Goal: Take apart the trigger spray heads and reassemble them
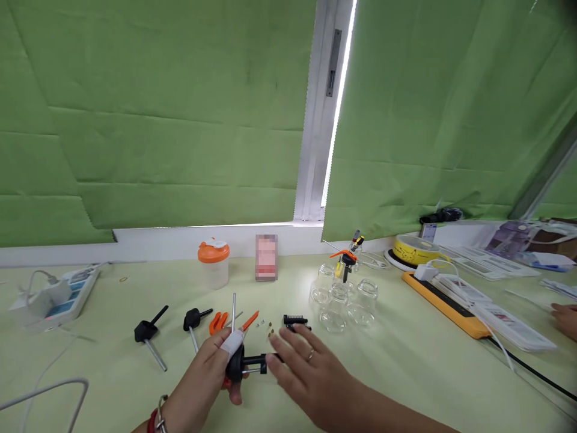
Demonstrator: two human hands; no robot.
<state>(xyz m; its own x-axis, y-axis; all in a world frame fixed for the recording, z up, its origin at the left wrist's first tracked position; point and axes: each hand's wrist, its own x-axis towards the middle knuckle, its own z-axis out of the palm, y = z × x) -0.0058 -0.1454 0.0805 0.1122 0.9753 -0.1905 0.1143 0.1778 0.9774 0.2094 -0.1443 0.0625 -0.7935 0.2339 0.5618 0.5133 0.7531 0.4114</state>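
Green blinds cover the window behind a pale green counter; a white sill runs along the counter's far edge.

Item in hand: black tool (240,362), near the middle of the counter's near edge. Rounded black body, a short black handle sticking out sideways toward the right hand, and a thin bare metal rod rising upright from the top. An orange or red part shows at its underside, mostly hidden.

Left hand (211,364): clasped around the black body, thumb underneath. One finger is wrapped in white tape. Bracelets on the wrist.

Right hand (311,373): flat and released, fingers spread, a ring on one finger. Its fingertips reach the end of the black handle and appear to touch it.

Just beyond the hands, in a row from the left:
- two black T-shaped parts (146,334), each with a metal rod
- orange pieces (219,322)
- small loose screws (265,325)
- black toothed piece (295,320)

Further back:
- orange-lidded tub (213,261) and a pink box (265,257) by the sill
- cluster of clear glass jars (340,300), right of centre, with a small black and orange tool among them
- yellow round tin (417,249) toward the far right
- orange-edged tray (451,310) with white cards, along the right side

Left edge: white power strip (58,294) with plugs. White cable (45,391) loops at the near left corner.

Right edge: another person's hand (565,319) rests on the counter.
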